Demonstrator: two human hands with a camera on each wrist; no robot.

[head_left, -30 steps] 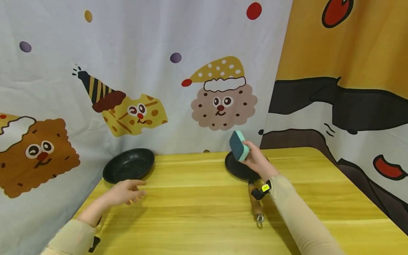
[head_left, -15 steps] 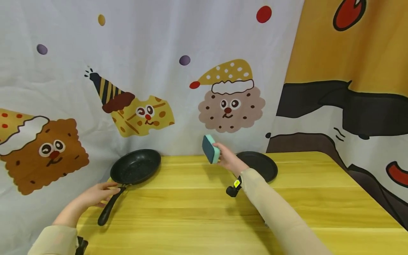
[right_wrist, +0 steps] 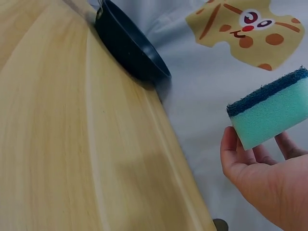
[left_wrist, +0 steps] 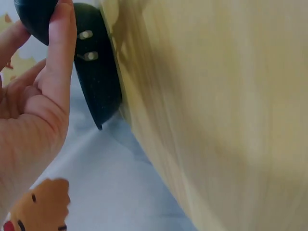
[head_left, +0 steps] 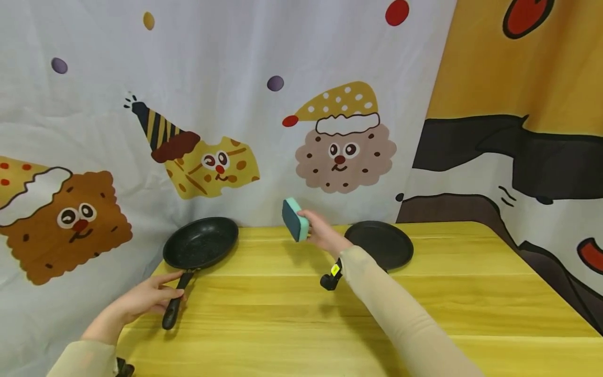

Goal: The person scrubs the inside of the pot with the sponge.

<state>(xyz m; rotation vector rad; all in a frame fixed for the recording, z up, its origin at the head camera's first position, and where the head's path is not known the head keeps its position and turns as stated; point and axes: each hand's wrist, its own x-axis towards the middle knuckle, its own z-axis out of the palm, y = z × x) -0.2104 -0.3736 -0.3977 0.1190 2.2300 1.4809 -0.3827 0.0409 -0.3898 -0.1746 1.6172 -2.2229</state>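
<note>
A black frying pan [head_left: 201, 242] sits at the table's far left by the curtain, its handle [head_left: 172, 310] pointing toward me. My left hand [head_left: 165, 293] grips that handle; in the left wrist view its fingers [left_wrist: 60, 48] curl over the dark handle [left_wrist: 36, 17] beside the pan [left_wrist: 98, 72]. My right hand [head_left: 314, 231] holds a teal sponge [head_left: 295, 219] with a dark scouring side, raised above the table between the two pans. The right wrist view shows the sponge [right_wrist: 269, 115] pinched at my fingertips [right_wrist: 231, 144], with the pan [right_wrist: 130, 45] farther off.
A second flat black pan [head_left: 380, 244] lies at the back right, its handle hidden behind my right sleeve. The yellow wooden table [head_left: 282, 314] is backed by a cartoon-printed curtain [head_left: 282, 104] on the far and right sides.
My left hand went from the bare table onto the left pan's handle and closed on it. My right hand carried the sponge leftward, away from the right pan.
</note>
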